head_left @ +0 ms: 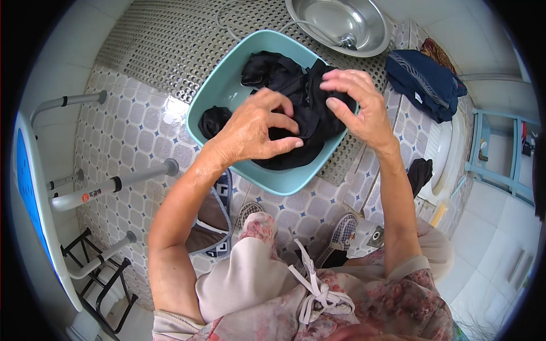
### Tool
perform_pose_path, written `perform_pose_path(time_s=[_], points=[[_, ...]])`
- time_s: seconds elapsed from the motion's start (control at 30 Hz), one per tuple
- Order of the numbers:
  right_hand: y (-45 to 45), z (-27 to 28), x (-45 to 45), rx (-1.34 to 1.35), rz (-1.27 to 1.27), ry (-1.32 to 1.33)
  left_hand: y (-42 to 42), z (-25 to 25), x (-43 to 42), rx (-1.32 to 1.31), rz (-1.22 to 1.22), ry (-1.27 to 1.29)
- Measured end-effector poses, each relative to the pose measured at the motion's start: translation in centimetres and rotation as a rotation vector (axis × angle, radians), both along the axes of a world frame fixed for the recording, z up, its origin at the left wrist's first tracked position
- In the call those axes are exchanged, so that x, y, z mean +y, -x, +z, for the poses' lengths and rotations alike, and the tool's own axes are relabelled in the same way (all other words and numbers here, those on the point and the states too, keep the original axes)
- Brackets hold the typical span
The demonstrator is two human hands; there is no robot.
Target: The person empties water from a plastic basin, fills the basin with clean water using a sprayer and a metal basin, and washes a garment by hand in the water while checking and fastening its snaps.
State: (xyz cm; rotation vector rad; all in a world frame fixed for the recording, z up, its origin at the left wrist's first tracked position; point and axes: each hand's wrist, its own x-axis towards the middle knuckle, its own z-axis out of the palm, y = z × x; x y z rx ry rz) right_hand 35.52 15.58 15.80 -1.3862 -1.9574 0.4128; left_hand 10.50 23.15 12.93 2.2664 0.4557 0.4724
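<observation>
A turquoise plastic basin (pixel 213 77) holds wet-looking black clothing (pixel 284 74) bunched inside it. My left hand (pixel 261 125) is over the near-left part of the pile, wet, with its fingers bent and the thumb apart from them. Its fingertips are at the cloth, but I see no fold gripped between them. Over the right side of the pile, my right hand (pixel 358 105) has its thumb and fingers spread, with nothing between them. A separate dark bunch (pixel 214 120) sits against the basin's left wall.
A metal bowl (pixel 335 20) with a shower head (pixel 347 41) stands beyond the basin on a perforated mat (pixel 153 45). Dark blue clothing (pixel 424 85) lies at right, near a squat toilet (pixel 446 153). A bag (pixel 210 221) and a white-legged shower seat (pixel 114 184) are at left.
</observation>
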Motion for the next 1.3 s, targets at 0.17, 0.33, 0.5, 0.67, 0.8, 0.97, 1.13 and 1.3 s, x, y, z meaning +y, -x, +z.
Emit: perform_pose_path(time_s=[0.17, 0.33, 0.5, 0.67, 0.8, 0.97, 1.13, 1.3], points=[[1.1, -3.0, 0.6, -0.423, -0.085, 0.054, 0.3, -3.9, 0.9, 0.240, 0.382, -0.247], [4.7, -8.5, -0.2, -0.532, -0.110, 0.238, -0.6, -9.5, 2.7, 0.319, 0.393, -0.121], [6.0, -11.6, 2.3, -0.474, -0.148, 0.396, -1.9, -11.2, 5.3, 0.328, 0.414, 0.149], [4.4, -13.5, 6.1, -0.368, -0.197, 0.380, -2.8, -14.1, 8.8, 0.226, 0.441, 0.122], [3.6, -12.2, 7.3, -0.214, -0.240, 0.589, -3.4, -12.9, 9.6, 0.200, 0.463, 0.351], [4.1, -12.8, 4.9, 0.561, -0.235, 0.466, -1.8, -8.6, 7.8, 0.125, 0.487, 0.363], [1.0, -9.5, 2.8, 1.185, 0.010, 0.588, 0.2, -1.0, 3.9, -0.038, 0.448, -0.097], [2.9, -9.5, 4.1, 0.128, -0.496, 0.079, 1.7, -1.2, -0.1, 0.091, 0.243, -0.246]])
